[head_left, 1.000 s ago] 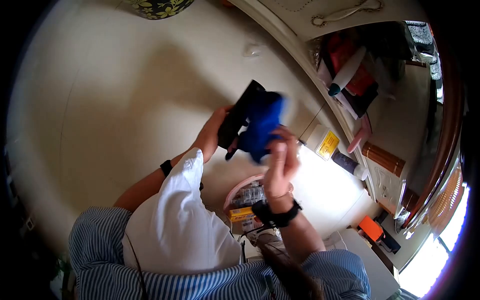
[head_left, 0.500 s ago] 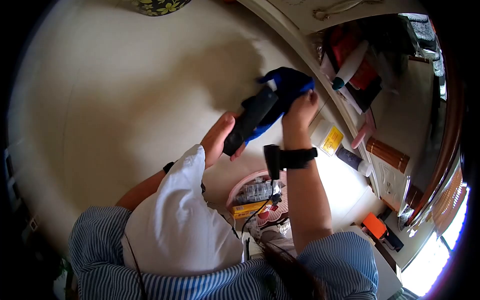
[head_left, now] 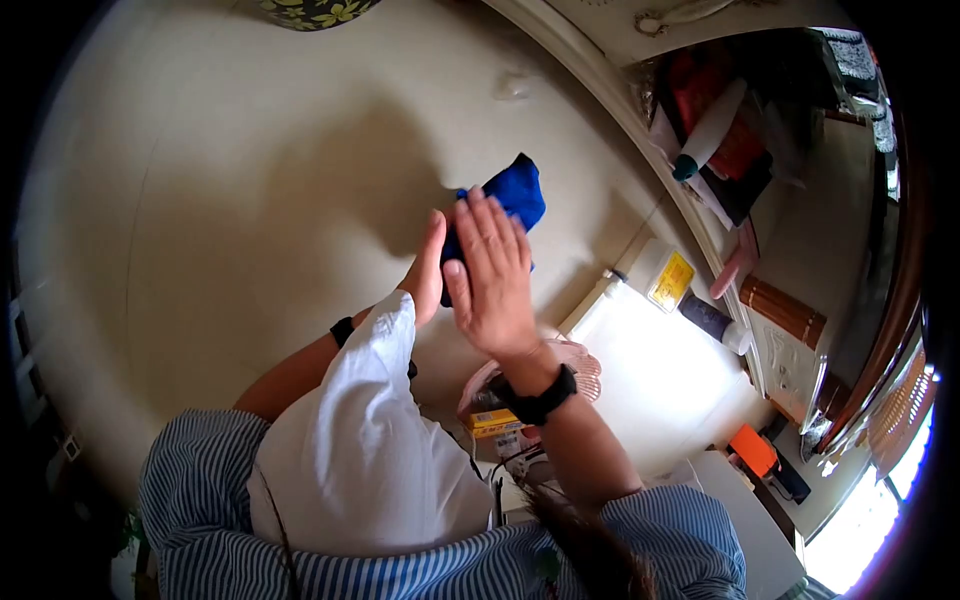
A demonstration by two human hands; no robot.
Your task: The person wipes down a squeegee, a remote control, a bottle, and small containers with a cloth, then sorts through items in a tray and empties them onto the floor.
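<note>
Close below the camera, a striped shirt (head_left: 205, 475), thin woven cotton by its look; beside it smooth white fabric (head_left: 340, 490), softly creased. Ahead, the right hand (head_left: 490, 270), dark band (head_left: 545, 398) at the wrist: fingers straight and nearly together, laid over the blue cloth (head_left: 520, 188), clenching nothing. Left hand (head_left: 428, 275) just beside, thumb raised; its other fingers hidden, so cannot tell whether they grasp. The cloth lies between and beyond the hands, over the floor, one blunt corner sticking out past the right fingertips. Soft, matt, loosely folded; whatever may lie under it is out of sight.

On handling: flat palm seems right for limp stuff. Even pressure should serve best, the left hand a firm backing, loose corner tucked in so it doesn't slip or bunch.

Farther down, a pink basket (head_left: 590, 370), scalloped rim, hard plastic probably; yellow box (head_left: 493, 420) in it, straight-edged card. Beyond, a tub with a yellow label (head_left: 670, 282), boxy; dark bottle (head_left: 710, 318), round, white cap. Floor (head_left: 220, 150) pale, smooth, faintly seamed.
</note>
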